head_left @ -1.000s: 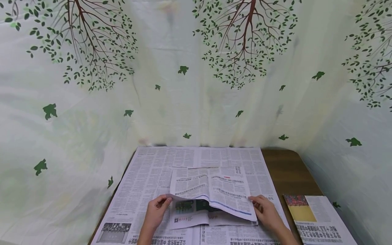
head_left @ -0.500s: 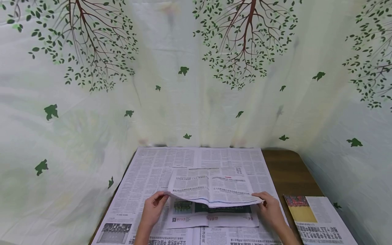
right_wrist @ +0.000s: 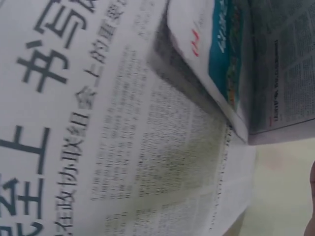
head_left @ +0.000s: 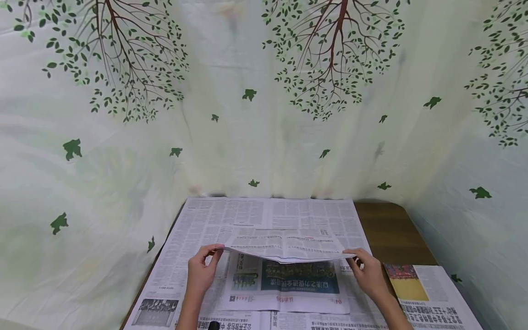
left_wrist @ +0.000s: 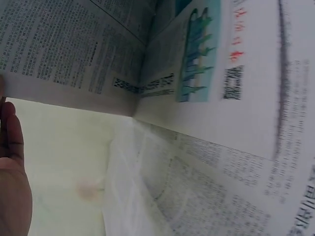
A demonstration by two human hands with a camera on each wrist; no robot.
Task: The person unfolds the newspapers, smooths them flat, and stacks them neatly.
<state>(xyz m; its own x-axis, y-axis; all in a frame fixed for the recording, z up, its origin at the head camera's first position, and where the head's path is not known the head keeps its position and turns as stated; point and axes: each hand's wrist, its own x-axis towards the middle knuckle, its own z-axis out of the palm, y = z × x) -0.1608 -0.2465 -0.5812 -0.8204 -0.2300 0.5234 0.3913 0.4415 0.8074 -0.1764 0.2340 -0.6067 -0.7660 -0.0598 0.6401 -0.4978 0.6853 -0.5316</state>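
A folded newspaper (head_left: 284, 302) lies in the middle of the table, its upper leaf (head_left: 284, 250) raised along the near edge. My left hand (head_left: 202, 270) pinches that leaf's left corner between thumb and fingers. At the right corner, my right hand (head_left: 368, 272) pinches the same leaf. Beneath it a page with a dark blue-green picture (head_left: 301, 277) shows. In the left wrist view the left hand (left_wrist: 12, 172) is at the left border, touching the lifted page (left_wrist: 64, 54). Only a sliver of the right hand (right_wrist: 311, 196) shows in the right wrist view, beside the raised page (right_wrist: 285, 73).
Spread newspaper sheets (head_left: 165, 270) cover most of the brown table (head_left: 392, 229). Another folded newspaper (head_left: 429, 293) with a red and yellow picture lies at the right. A small black object (head_left: 213, 325) shows at the bottom edge. A leaf-patterned curtain (head_left: 288, 151) hangs behind.
Both hands have raised the leaf's near edge and carried it away from me. More of the page beneath is uncovered, and a small black object has appeared at the bottom edge.
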